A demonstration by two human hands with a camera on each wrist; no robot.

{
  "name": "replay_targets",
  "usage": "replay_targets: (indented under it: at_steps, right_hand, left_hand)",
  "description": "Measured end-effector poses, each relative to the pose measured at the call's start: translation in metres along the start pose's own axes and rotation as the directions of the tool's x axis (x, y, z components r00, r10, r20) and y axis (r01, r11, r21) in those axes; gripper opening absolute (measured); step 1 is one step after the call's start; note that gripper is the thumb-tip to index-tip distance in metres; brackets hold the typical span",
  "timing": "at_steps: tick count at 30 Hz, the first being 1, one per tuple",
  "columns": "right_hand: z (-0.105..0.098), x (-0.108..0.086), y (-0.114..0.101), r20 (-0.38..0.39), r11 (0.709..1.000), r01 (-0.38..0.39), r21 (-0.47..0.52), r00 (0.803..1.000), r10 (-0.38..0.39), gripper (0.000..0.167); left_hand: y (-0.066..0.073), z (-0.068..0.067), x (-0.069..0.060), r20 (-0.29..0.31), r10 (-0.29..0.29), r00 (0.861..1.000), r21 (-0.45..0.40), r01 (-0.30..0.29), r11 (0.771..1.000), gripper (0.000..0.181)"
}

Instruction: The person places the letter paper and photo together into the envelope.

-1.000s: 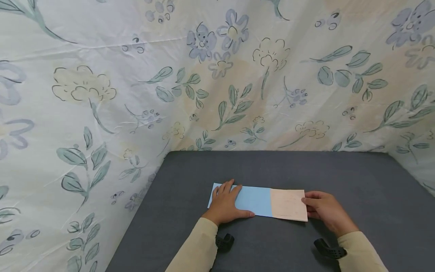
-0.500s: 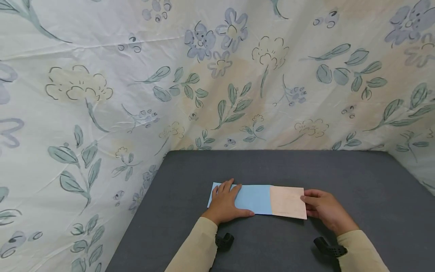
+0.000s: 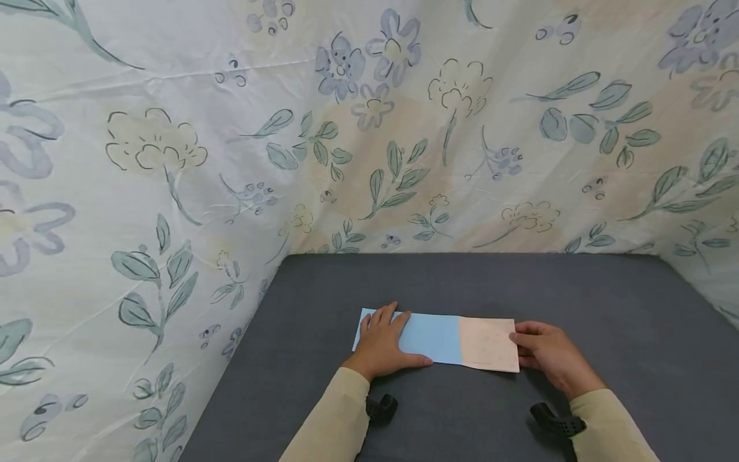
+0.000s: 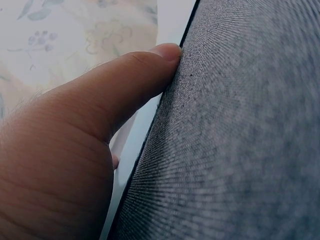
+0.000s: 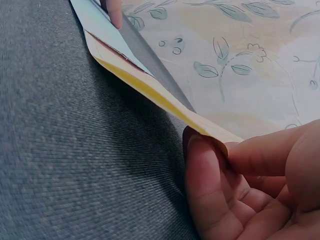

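A long paper piece, with a blue panel (image 3: 435, 339) on the left and a peach panel (image 3: 489, 344) on the right, lies across the dark table. My left hand (image 3: 381, 343) rests spread on the blue end, its thumb along the near edge; in the left wrist view the thumb (image 4: 135, 75) touches that edge. At the opposite end, my right hand (image 3: 548, 356) pinches the peach panel's right edge between thumb and fingers. The right wrist view shows that end lifted off the table, with a yellow underside (image 5: 150, 92) and a slit-like gap where blue meets peach.
The dark grey tabletop (image 3: 462, 282) spreads around the paper. A floral-patterned cloth (image 3: 358, 160) hangs behind the table and along its left and right sides. Black bands (image 3: 381, 410) sit at both wrists.
The right hand and the peach end have shifted very slightly to the left. The left hand stays in place on the blue part.
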State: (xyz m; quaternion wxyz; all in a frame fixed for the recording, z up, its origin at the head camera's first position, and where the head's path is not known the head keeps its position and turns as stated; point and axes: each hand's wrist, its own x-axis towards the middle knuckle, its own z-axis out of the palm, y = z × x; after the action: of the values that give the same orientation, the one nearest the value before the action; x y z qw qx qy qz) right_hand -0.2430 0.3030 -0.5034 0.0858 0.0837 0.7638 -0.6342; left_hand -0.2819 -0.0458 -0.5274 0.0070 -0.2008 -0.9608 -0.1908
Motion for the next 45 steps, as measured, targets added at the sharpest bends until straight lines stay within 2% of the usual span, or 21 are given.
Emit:
replay_targets:
  at_steps: [13,18,24,38,45]
  right_hand:
    - [-0.008,0.001,0.002,0.013,0.999,-0.001,-0.037,1.000,0.002,0.046]
    - [-0.015,0.000,0.003,0.045,1.000,0.000,0.006,0.999,-0.001,0.047]
    - [-0.013,0.000,0.006,0.082,1.000,-0.010,0.018,0.997,0.008,0.045]
    - [-0.003,-0.008,0.005,0.030,0.998,0.005,0.061,1.000,-0.007,0.043]
    - [0.006,-0.013,0.002,0.021,0.999,-0.007,0.042,1.000,0.006,0.043]
  left_hand:
    - [-0.001,-0.002,0.001,0.009,0.005,1.000,0.003,-0.005,1.000,0.112]
    - [0.001,-0.001,0.000,0.013,0.004,1.000,-0.003,-0.004,1.000,0.114]
    - [0.000,0.002,-0.001,0.021,0.029,0.999,-0.021,-0.028,0.999,0.116]
    - [0.000,0.001,-0.006,0.032,0.035,0.999,-0.034,-0.034,0.999,0.116]
    - [-0.001,-0.002,-0.008,0.042,0.041,0.998,-0.030,-0.040,0.999,0.118]
